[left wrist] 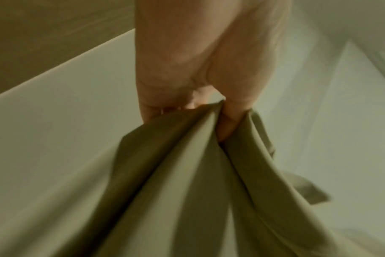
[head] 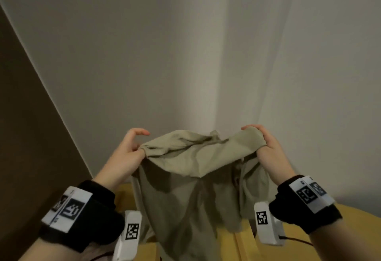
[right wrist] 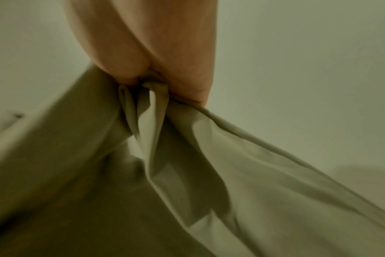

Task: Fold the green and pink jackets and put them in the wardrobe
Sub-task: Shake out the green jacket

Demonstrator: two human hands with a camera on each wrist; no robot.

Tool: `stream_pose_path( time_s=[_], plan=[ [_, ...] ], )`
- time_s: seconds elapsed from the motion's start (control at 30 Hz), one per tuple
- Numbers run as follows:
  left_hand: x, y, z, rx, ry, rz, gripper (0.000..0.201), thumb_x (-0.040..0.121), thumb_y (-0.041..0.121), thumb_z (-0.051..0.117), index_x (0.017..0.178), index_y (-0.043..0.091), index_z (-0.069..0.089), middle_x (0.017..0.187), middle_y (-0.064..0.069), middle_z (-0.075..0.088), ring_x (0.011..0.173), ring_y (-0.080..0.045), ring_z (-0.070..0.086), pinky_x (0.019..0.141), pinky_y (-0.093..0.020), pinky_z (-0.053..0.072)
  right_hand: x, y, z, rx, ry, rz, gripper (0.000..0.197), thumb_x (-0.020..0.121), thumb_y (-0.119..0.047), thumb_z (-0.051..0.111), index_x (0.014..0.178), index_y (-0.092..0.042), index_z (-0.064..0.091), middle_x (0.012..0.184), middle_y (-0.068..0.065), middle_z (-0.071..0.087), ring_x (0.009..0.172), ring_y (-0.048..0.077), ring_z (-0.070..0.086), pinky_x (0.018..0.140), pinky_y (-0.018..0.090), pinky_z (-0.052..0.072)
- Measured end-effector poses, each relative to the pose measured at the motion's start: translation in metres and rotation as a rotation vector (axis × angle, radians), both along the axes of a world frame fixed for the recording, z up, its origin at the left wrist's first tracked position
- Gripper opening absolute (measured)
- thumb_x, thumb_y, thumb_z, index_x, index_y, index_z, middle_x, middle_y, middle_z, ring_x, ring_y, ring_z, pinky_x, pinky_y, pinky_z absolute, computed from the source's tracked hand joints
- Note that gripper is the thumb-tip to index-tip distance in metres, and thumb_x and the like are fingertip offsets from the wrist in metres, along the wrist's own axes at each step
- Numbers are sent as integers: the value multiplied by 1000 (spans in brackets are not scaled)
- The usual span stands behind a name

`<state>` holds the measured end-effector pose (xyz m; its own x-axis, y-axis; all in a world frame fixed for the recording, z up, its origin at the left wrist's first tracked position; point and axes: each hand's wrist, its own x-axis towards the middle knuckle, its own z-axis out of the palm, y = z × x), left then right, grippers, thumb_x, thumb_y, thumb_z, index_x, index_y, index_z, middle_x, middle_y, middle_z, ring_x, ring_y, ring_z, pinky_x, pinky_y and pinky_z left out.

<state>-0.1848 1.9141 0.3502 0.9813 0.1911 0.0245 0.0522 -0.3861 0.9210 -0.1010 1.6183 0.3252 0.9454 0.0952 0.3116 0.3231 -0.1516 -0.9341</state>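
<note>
The pale green jacket [head: 195, 170] hangs in the air in front of me, held up by its top edge. My left hand [head: 132, 149] pinches its left corner between thumb and fingers, and my right hand [head: 266, 143] grips the right corner with cloth bunched over the fingers. In the left wrist view the thumb and fingers clamp folds of the green jacket [left wrist: 187, 173]. The right wrist view shows the same grip on gathered green cloth [right wrist: 187, 156]. The jacket's lower part drapes down below the hands. No pink jacket is in view.
A yellow surface [head: 329, 229] lies under the hanging jacket, with a seam running through it. White walls [head: 185, 54] meet in a corner behind. A brown panel [head: 24, 116] stands at the left. A thin dark cable [head: 296, 240] trails by my right wrist.
</note>
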Motion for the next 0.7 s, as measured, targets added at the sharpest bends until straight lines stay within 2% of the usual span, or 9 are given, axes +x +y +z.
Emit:
stream_pose_path(
  time_s=[0.03, 0.1, 0.2, 0.27, 0.33, 0.4, 0.47, 0.57, 0.7],
  plan=[
    [0, -3, -1, 80, 13, -32, 26, 91, 5, 49, 107, 25, 53, 95, -18, 65, 84, -32, 61, 73, -44, 47, 0, 4, 2, -7, 6, -5, 50, 83, 17, 31, 97, -21, 59, 90, -7, 62, 81, -1, 56, 67, 6, 45],
    [1, -9, -6, 239, 74, -109, 20, 85, 5, 58, 98, 20, 63, 94, -5, 69, 88, -21, 65, 79, -31, 50, 0, 12, 5, -40, 28, -11, 39, 90, 5, 35, 97, -25, 59, 83, -8, 59, 71, -2, 54, 59, 7, 44],
    [2, -13, -14, 350, 172, -201, 9, 80, 7, 65, 78, 16, 66, 75, 3, 67, 71, -4, 61, 58, -12, 43, 1, 19, 4, -22, 62, -42, 36, 93, -1, 35, 95, -29, 59, 80, -6, 59, 70, 1, 54, 56, 10, 45],
    [2, -8, -18, 261, 162, -199, 9, 81, 8, 65, 77, 16, 64, 72, 5, 65, 67, -1, 59, 58, -12, 42, 1, 18, 5, 8, 87, -82, 34, 94, -4, 35, 95, -29, 58, 82, -4, 58, 74, 7, 54, 61, 18, 45],
    [0, -4, -17, 95, 136, -189, 7, 88, 8, 59, 85, 13, 63, 79, 2, 66, 76, -9, 62, 68, -18, 45, 2, 13, 6, 25, 121, -115, 34, 94, -3, 35, 100, -27, 59, 84, -4, 59, 77, 9, 54, 62, 21, 43],
    [-2, -2, -15, -65, 105, -182, 11, 93, 13, 53, 96, 10, 64, 89, -2, 71, 85, -13, 66, 76, -23, 49, 3, 7, 6, 13, 165, -117, 44, 89, 6, 32, 106, -24, 58, 87, -3, 60, 78, 8, 56, 58, 17, 46],
    [-2, -5, -11, -180, 54, -172, 18, 94, 17, 50, 102, 7, 63, 91, -3, 73, 85, -12, 69, 75, -22, 52, 1, 6, 7, -52, 209, -64, 51, 85, 12, 31, 113, -23, 56, 88, -2, 62, 80, 7, 58, 56, 8, 47],
    [1, -18, 2, -302, -55, -128, 18, 95, 14, 48, 106, 3, 58, 89, -6, 68, 75, -7, 68, 62, -14, 52, -7, 16, 4, -204, 222, 95, 53, 85, 13, 40, 122, -24, 49, 107, 4, 60, 97, 18, 58, 69, 8, 47],
    [11, -36, 25, -381, -202, -83, 18, 95, 14, 46, 110, 18, 54, 109, -5, 63, 99, -12, 62, 82, -22, 49, -22, 38, 1, -455, 103, 272, 48, 86, -13, 56, 114, -49, 40, 127, -9, 46, 121, 8, 40, 104, 30, 34]
  ],
)
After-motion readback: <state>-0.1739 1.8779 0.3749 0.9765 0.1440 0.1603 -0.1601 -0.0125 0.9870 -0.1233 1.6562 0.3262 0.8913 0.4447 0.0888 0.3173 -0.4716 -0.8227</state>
